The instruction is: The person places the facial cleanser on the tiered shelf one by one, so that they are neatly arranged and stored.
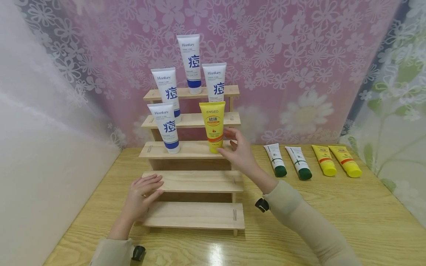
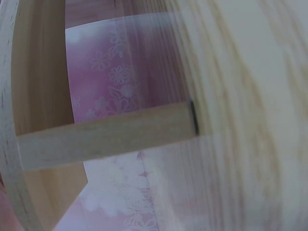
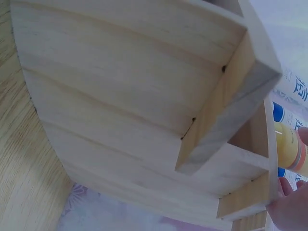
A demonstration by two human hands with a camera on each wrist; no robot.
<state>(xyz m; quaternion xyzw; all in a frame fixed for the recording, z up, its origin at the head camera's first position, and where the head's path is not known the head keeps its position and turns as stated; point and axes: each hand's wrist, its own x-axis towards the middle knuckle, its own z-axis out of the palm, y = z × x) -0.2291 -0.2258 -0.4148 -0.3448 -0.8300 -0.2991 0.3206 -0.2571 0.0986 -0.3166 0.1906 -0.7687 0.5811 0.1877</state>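
Note:
A yellow squeeze tube point(image 1: 213, 127) marked ENSEO stands cap-down on the right part of the middle tier point(image 1: 191, 148) of a wooden step rack. My right hand point(image 1: 239, 151) holds its lower part, thumb over the cap and fingers at its right side. In the right wrist view the same yellow tube point(image 3: 287, 148) and part of my right hand point(image 3: 291, 207) show at the right edge. My left hand point(image 1: 139, 195) rests on the left end of the tier point(image 1: 199, 181) below, fingers extended. The left wrist view shows mostly the rack's wood point(image 2: 106, 137).
White Hankey tubes stand on the upper tiers, one at the top point(image 1: 189, 62), and another point(image 1: 164, 127) left of the yellow tube. On the table at right lie two white tubes with green caps point(image 1: 275, 159) and two yellow tubes point(image 1: 324, 160). A patterned curtain point(image 1: 266, 74) hangs behind.

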